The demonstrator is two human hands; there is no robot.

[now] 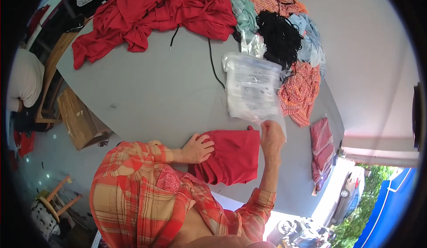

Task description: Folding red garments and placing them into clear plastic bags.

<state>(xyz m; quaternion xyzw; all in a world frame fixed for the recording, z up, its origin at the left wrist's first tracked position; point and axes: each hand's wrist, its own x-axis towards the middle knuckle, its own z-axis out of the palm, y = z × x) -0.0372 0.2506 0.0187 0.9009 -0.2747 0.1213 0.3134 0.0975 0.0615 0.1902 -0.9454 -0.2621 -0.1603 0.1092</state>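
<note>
A folded red garment (235,154) lies on the grey table in front of me, its layers stacked along the lower left edge. My left hand (199,149) rests on the garment's left side, fingers spread over the cloth. Just beyond the garment's right edge, my right hand (272,137) pinches the near corner of a clear plastic bag. That bag belongs to a stack of clear plastic bags (253,88) with printing on them, lying farther back. The thumb and fingertips of the right hand are partly hidden by the hand itself.
A heap of red cloth (164,12) covers the table's far side. Beside it are black cords (280,36), orange patterned cloth (300,90) and pale blue cloth (309,39). Bagged red garments (321,150) lie near the right edge. A cardboard box (80,116) stands left of the table (155,88).
</note>
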